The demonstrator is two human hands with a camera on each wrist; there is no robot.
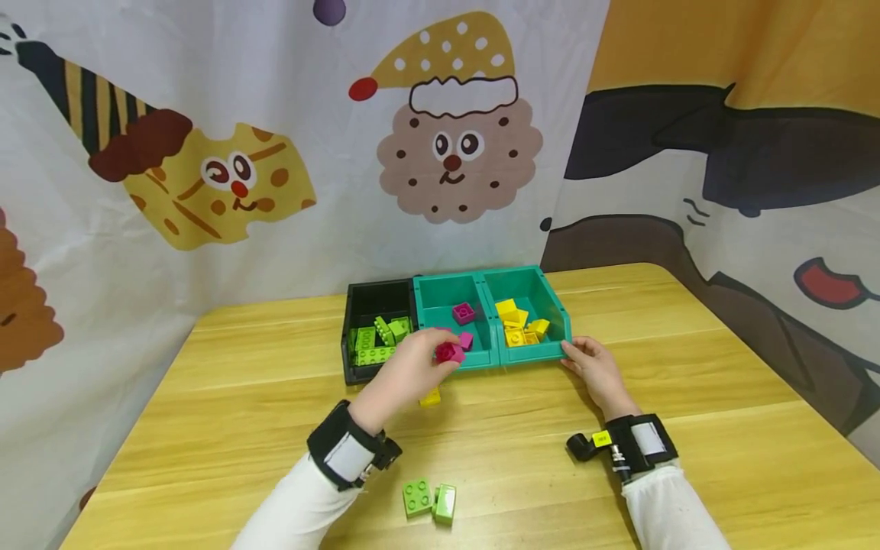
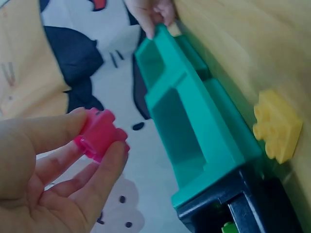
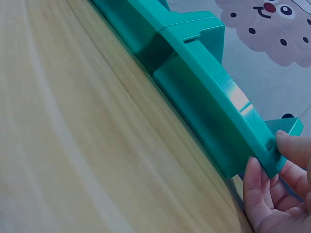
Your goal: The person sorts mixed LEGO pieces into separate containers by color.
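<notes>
My left hand (image 1: 412, 368) pinches a magenta brick (image 1: 448, 351) between thumb and fingertips, just in front of the middle teal bin (image 1: 428, 294); the left wrist view shows the same magenta brick (image 2: 99, 133) in my left hand (image 2: 53, 170). That bin holds two more magenta bricks (image 1: 464, 312). My right hand (image 1: 595, 367) grips the front right corner of the right teal bin (image 1: 550, 299), which holds several yellow bricks (image 1: 517, 325); the right wrist view shows the fingers (image 3: 277, 194) on the bin corner (image 3: 269, 158).
A black bin (image 1: 357, 298) on the left holds several green bricks (image 1: 376, 342). A yellow brick (image 1: 431, 397) lies on the wooden table (image 1: 722, 428) under my left hand, and two green bricks (image 1: 429, 500) lie near the front edge. Printed curtains hang behind.
</notes>
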